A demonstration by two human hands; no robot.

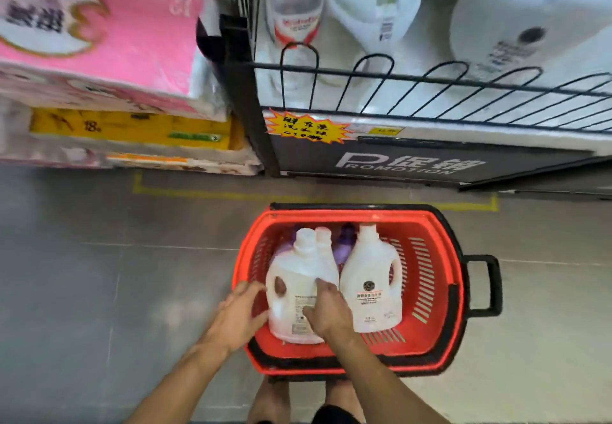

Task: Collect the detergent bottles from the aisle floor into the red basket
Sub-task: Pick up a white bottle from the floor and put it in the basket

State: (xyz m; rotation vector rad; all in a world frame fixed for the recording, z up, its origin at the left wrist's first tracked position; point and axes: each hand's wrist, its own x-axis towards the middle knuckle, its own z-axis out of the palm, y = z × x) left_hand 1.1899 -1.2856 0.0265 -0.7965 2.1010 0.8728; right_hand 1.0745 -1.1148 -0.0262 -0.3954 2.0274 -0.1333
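Looking straight down at a red basket set on the grey aisle floor, just in front of a wire-fronted promotion rack. Inside, on the left, a near white detergent jug lying back; on the right, touching it, a second white jug, label up. Behind them, partly hidden, a smaller white bottle and purple bottles. Left hand over the basket's left rim, fingers loosely spread against the handle side of the near jug. Right hand laid on the same jug's label face, fingers fairly straight, thumb across the print. Reads as a two-sided press rather than a wrapped grasp: body too broad to close round, so squeezed and steered between the palms. Cannot tell whether lifted clear of the basket bottom or resting on it. Probably being seated, nudged snug against its neighbour with necks toward the rack, to leave the right side free for more. No loose detergent bottles on the stretch of floor shown, so likely late in the collecting, though much of the aisle is out of view. Black pull handle sticking out on the right, untouched. Stacked pink tissue packs at upper left, no part in the job.
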